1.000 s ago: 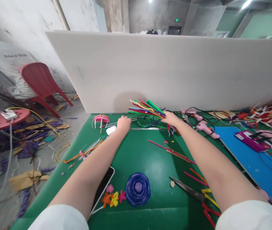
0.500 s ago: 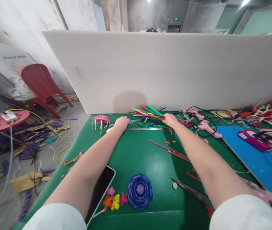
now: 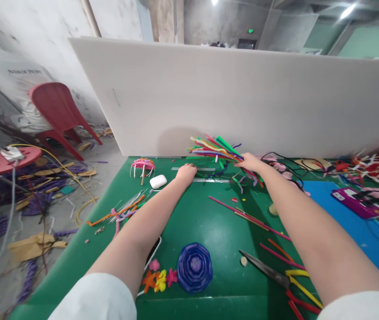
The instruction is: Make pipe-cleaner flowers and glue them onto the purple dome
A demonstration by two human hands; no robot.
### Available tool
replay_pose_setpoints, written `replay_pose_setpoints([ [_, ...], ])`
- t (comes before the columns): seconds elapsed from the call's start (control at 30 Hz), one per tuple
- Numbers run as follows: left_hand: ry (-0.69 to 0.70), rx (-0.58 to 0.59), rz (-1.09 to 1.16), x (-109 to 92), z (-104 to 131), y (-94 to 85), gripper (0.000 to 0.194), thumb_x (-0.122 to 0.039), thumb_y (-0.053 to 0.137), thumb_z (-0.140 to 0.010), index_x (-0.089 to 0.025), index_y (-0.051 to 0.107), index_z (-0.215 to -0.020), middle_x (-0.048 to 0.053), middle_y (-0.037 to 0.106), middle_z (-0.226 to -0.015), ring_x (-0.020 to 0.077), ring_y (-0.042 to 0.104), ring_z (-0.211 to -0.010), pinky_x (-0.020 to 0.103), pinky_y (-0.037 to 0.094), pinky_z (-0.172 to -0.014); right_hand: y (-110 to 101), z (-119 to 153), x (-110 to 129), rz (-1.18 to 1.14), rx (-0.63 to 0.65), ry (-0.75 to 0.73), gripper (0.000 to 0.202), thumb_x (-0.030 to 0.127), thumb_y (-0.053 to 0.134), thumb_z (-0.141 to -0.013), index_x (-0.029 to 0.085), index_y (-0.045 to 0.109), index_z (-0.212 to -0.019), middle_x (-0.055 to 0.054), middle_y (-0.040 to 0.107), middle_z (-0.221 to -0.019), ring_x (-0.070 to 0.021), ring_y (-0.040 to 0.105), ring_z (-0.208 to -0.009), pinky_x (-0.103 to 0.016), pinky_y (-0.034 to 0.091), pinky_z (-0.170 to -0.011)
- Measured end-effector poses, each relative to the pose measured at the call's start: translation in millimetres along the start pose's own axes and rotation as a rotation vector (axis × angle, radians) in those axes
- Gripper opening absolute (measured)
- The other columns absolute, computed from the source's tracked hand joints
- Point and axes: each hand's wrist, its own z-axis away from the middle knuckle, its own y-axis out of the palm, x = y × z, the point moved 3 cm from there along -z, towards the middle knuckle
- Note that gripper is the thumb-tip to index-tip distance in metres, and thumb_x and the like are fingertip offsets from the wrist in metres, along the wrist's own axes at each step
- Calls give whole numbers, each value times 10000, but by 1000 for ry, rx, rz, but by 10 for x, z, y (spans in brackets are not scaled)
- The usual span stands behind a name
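Note:
My right hand (image 3: pixel 249 162) is closed around a bundle of multicoloured pipe cleaners (image 3: pixel 214 149), lifted slightly above the far part of the green table, their ends fanning left. Left of it, my left hand (image 3: pixel 186 174) has its fingers curled over a clear glue stick (image 3: pixel 205 169), which shows on both sides of the hand; the fingertips are partly hidden. Just in front lie more clear sticks (image 3: pixel 212 180). A white earbud case (image 3: pixel 158 181) sits left of my left hand, beside a pink pipe-cleaner piece with white legs (image 3: pixel 143 165).
Nearer me are a dark blue octagonal dish (image 3: pixel 195 267), small flower shapes (image 3: pixel 160 281), scissors (image 3: pixel 272 272), yellow-handled pliers (image 3: pixel 304 286) and a partly covered phone (image 3: pixel 154 253). Loose pipe cleaners (image 3: pixel 236 210) lie mid-table. A purple power strip (image 3: pixel 356 203) rests on a blue board (image 3: pixel 322 195). A white panel (image 3: pixel 225 98) stands behind.
My right hand has raised the pipe-cleaner bundle slightly and moved right. My left hand has also shifted right with the glue stick, uncovering the earbud case and thin wires at left.

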Motion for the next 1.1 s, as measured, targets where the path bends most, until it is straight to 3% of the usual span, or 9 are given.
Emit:
replay_pose_setpoints([
  [0.1,22,-39,9,5,107,-64,306,-44,452,-798,-135,593,-1054,122,594,-1061,218,522,-1036,325,453,-837,-121,13,6,-26,-18,-10,332,320,571,-781,162,628,-1067,-32,690,-914,-170,632,-802,-214,450,-665],
  [0.23,114,-45,17,-45,360,-185,286,-51,459,-749,-151,641,-946,116,617,-1000,225,524,-995,324,434,-854,-139,-41,166,-17,-14,-41,329,341,604,-753,174,640,-1034,-28,691,-899,-173,631,-797,-215,443,-663],
  [0.47,240,-17,2,-181,975,-363,297,-106,447,-780,-192,624,-1003,81,620,-985,210,527,-947,320,435,-832,204,-210,573,70,9,-69,318,388,640,-712,186,646,-958,-60,686,-906,-206,628,-837,-246,433,-669],
  [0.63,282,-36,-6,-189,1187,-390,296,-124,417,-812,-187,621,-1017,77,627,-978,215,532,-911,337,441,-816,423,-191,754,140,-12,-73,375,441,654,-705,201,614,-991,-104,657,-1023,-254,595,-948,-325,435,-752],
  [0.9,233,-135,41,-241,1144,-354,313,-190,421,-840,-219,577,-1110,66,578,-1166,237,498,-1076,368,429,-869,794,72,903,151,-87,-149,472,447,483,-851,169,479,-1233,-167,564,-1204,-293,486,-1129,-425,361,-903],
  [1.0,146,-199,50,-235,958,-354,401,-186,419,-839,-207,484,-1235,89,478,-1312,232,432,-1189,368,373,-961,846,92,904,113,-113,-161,506,449,469,-858,172,445,-1280,-152,512,-1283,-295,452,-1170,-420,342,-932],
  [1.1,29,-202,36,-164,675,-302,514,-206,427,-844,-177,347,-1350,132,331,-1426,251,315,-1296,391,289,-1035,745,-7,861,52,-130,-171,525,543,441,-839,203,505,-1233,-99,479,-1330,-256,458,-1176,-336,367,-917],
])
